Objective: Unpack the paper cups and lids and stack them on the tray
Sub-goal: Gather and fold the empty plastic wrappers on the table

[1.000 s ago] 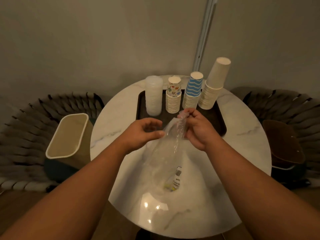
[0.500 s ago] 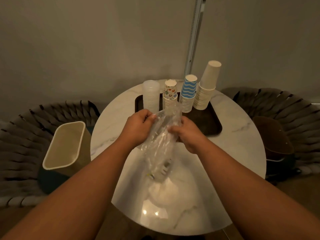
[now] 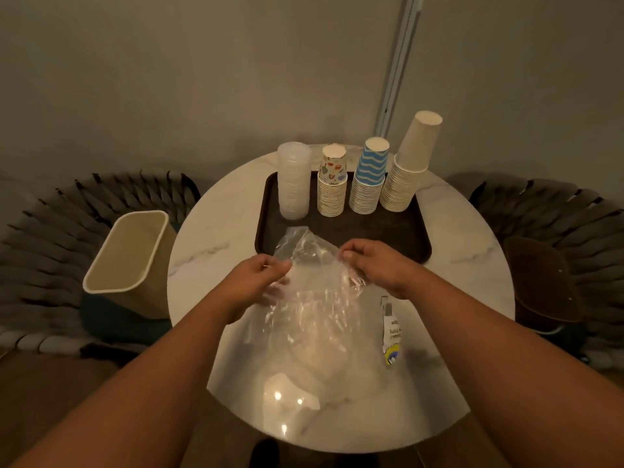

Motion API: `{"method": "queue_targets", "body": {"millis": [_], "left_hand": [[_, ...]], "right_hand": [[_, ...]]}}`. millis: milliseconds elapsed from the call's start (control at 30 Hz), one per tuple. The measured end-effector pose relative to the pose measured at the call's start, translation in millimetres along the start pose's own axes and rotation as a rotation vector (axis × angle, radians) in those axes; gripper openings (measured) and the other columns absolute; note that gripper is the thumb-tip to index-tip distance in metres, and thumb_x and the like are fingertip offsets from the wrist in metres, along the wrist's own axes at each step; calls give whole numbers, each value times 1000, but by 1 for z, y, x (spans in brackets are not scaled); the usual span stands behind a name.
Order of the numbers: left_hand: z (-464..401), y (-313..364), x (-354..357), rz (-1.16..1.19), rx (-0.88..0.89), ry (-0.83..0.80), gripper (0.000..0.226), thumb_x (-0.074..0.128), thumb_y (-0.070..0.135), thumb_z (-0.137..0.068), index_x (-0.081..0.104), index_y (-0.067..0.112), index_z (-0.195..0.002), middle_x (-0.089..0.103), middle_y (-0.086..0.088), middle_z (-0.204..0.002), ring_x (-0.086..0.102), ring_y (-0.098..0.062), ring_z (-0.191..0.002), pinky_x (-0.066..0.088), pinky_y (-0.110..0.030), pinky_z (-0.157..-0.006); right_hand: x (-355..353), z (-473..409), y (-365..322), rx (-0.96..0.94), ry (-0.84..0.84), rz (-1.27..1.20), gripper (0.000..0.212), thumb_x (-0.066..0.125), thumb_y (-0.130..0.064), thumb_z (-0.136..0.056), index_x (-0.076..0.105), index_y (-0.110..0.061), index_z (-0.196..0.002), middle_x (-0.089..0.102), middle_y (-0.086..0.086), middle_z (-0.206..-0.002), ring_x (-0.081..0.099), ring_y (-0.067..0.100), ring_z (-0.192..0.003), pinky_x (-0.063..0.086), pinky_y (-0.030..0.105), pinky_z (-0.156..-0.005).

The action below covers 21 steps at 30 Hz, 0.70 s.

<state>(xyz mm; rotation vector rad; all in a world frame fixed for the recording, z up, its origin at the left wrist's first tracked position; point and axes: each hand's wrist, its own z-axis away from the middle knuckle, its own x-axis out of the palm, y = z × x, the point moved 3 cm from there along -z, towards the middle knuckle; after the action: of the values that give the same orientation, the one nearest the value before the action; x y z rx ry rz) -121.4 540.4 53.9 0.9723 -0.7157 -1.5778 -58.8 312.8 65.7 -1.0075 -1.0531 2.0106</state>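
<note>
Both hands, left hand (image 3: pixel 266 278) and right hand (image 3: pixel 374 265), grip the empty plastic bag (image 3: pixel 314 298); cup stacks (image 3: pixel 368 187) beyond look done, so binning follows.

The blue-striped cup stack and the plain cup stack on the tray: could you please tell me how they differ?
The blue-striped stack shows blue and white waves on its top cup; the plain stack is beige all over. The plain stack rises taller, with larger cups, and leans toward the right; the blue-striped stack stands nearly straight. Both sit upside down on the tray.

Both hands, left (image 3: pixel 260 282) and right (image 3: pixel 374 266), pinch a clear plastic bag (image 3: pixel 314 298) just before the tray (image 3: pixel 388 231) of stacked cups (image 3: pixel 366 187).
</note>
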Motion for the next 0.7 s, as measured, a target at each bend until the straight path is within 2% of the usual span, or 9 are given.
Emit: {"method": "queue_targets", "body": {"millis": [67,133,233,300,367,433,533,600,700], "left_hand": [[2,-1,15,15,40,62,20,57,23,-98,63,4,-102,63,-14,-82,62,-24,-66,56,-38,-63],[2,-6,26,30,53,115,17,52,18,-100,61,4,-101,62,-14,-78,60,-25,-64,55,-39,-65],[-2,0,35,-5,148,161,10,57,19,-97,62,16,-105,68,-4,-90,66,-27,-85,54,-41,-78],[-2,17,32,-118,273,298,33,70,27,-88,57,25,-118,63,7,-110,61,-15,-100,51,-31,-87],[5,42,25,-199,483,403,69,80,28,-79,42,27,-136,49,17,-122,49,1,-106,40,-16,-91],[10,62,19,-386,703,405,81,82,28,-72,40,24,-142,50,12,-131,47,-1,-115,38,-20,-100],[13,74,13,-708,881,402,57,74,37,-70,63,17,-122,65,-3,-116,58,-22,-108,48,-45,-96],[15,70,12,-869,986,424,40,72,31,-70,72,12,-105,71,-7,-102,64,-27,-94,53,-44,-86],[7,34,11,-1124,1031,326,26,80,17,-68,75,11,-93,73,-9,-94,67,-28,-86,54,-39,-76]], "right_hand": [[-1,2,3,-35,38,125,16,52,-25,-99,67,-21,-97,62,1,-73,56,11,-61,48,25,-53],[-8,3,6,-30,79,171,15,60,-38,-92,69,-26,-93,68,-1,-87,61,11,-78,51,30,-70],[-18,8,-4,-52,20,227,27,76,-48,-75,71,-29,-94,67,-8,-105,59,7,-98,48,31,-86],[-22,11,-22,-183,68,374,24,76,-40,-79,71,-27,-99,67,-8,-96,60,8,-90,48,30,-78],[-24,15,-42,-374,232,599,20,69,-35,-86,71,-24,-102,65,-6,-91,58,11,-84,47,32,-73],[-23,20,-55,-549,382,796,23,64,-35,-89,71,-22,-107,64,-1,-96,58,17,-88,49,35,-72],[-20,28,-60,-741,539,916,20,74,-28,-81,74,-22,-100,63,2,-88,62,24,-71,47,31,-55],[-16,32,-58,-801,562,962,21,78,-24,-76,75,-21,-97,63,2,-83,61,23,-63,44,28,-50],[6,31,-31,-712,380,995,27,69,-27,-84,72,-21,-110,63,4,-97,63,25,-77,50,33,-60]]}}
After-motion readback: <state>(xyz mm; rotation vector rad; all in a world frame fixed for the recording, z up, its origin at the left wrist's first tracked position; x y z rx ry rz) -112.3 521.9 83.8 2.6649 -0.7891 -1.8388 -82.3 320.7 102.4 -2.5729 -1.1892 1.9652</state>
